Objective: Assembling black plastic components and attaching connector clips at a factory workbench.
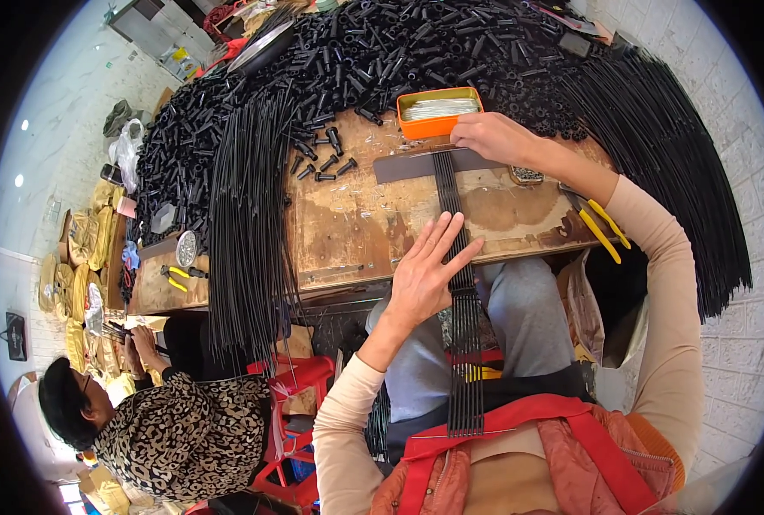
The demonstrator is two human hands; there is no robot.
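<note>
A row of thin black rods lies side by side across the table edge and runs down over my lap. Their far ends rest on a flat grey metal strip. My left hand lies on the rods near the table's edge, its fingers stretched out and holding nothing. My right hand is closed in a pinch at the strip's far side, beside the rod ends; whatever is between its fingertips is hidden. Just beyond it stands an orange tin with thin silvery wires or pins inside.
Black tubular parts are heaped at the back. Long black rod bundles hang over the edge at left and right. Yellow-handled pliers overhang at right, near a small tray. A person works at left by a red stool.
</note>
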